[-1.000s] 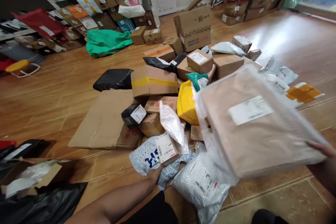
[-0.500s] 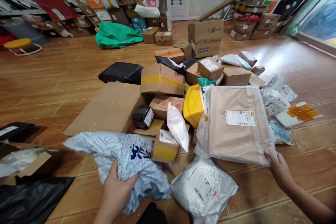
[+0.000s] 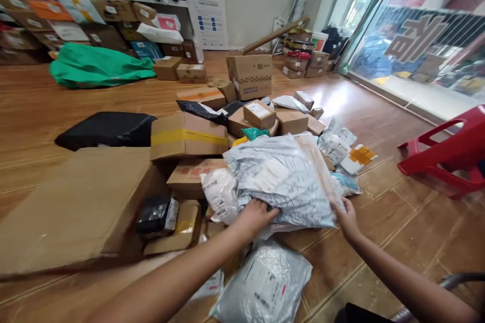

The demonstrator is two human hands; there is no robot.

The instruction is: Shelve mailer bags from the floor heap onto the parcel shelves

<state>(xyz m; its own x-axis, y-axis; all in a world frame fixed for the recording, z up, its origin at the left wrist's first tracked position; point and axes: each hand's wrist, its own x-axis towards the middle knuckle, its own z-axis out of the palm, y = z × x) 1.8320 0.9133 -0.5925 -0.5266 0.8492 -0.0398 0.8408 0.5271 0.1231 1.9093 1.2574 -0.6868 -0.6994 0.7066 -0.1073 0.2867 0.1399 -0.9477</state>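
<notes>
A crumpled light-blue plastic mailer bag (image 3: 284,181) with a white label lies on top of a flat beige parcel in clear plastic (image 3: 316,156). My left hand (image 3: 258,216) grips the mailer bag's near edge, fingers curled over it. At the near right corner, my right hand (image 3: 346,217) pinches the beige parcel, most of which the bag covers. Just left of the bag is a small white padded parcel (image 3: 220,194). Below both hands, a silvery bubble-wrapped parcel (image 3: 265,282) with a label rests on the wooden floor.
Cardboard boxes crowd the pile, among them a large brown carton (image 3: 76,202) and a yellow-taped box (image 3: 189,136). A black parcel (image 3: 106,128) lies behind the carton. To the right stands a red plastic stool (image 3: 447,146), near a glass door (image 3: 424,45). Shelves hold more parcels behind.
My left hand has carried the light-blue mailer bag rightward onto the beige parcel. The bag's label side now faces up. My view has turned right, bringing in the red stool.
</notes>
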